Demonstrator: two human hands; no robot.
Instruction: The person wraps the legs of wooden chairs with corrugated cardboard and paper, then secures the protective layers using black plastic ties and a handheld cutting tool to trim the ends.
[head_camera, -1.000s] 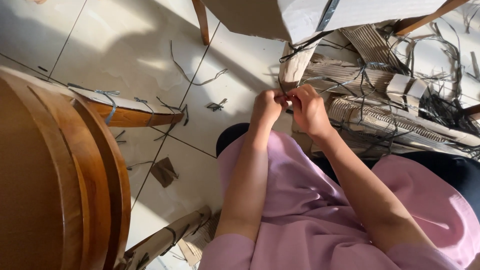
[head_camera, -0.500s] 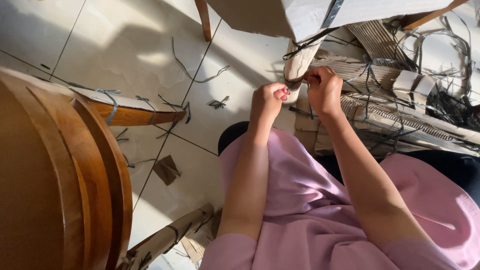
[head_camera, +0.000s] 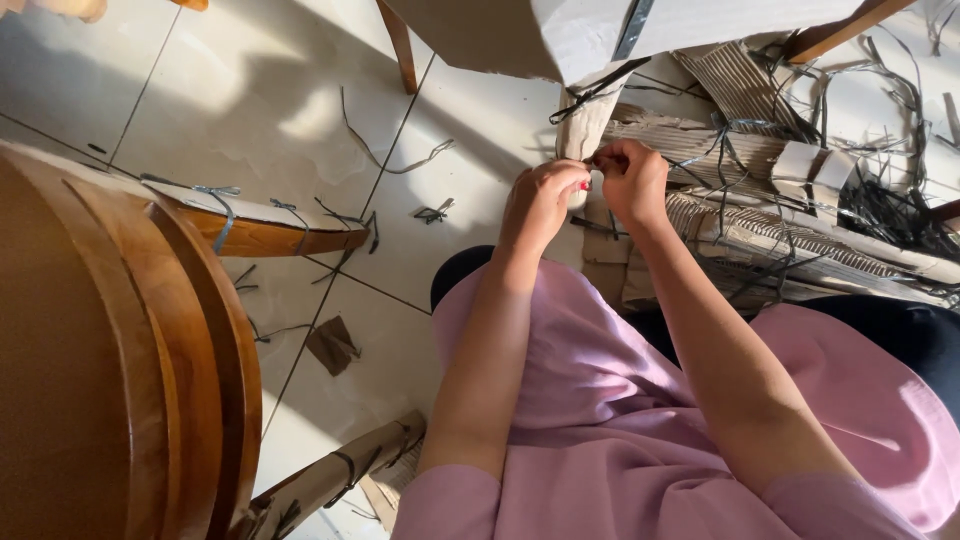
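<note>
Fingers of the left hand and right hand are pinched together on a thin dark plastic strap. The strap binds a cardboard-wrapped wooden furniture leg, upright above the white tiled floor. A heap of cut dark straps and corrugated cardboard lies just beside the right hand.

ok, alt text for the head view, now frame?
Both hands, the left hand and right hand, pinch a dark strap on a cardboard-wrapped furniture leg. Torn cardboard and cut straps litter the tiled floor; a wooden tabletop stands left.
</note>
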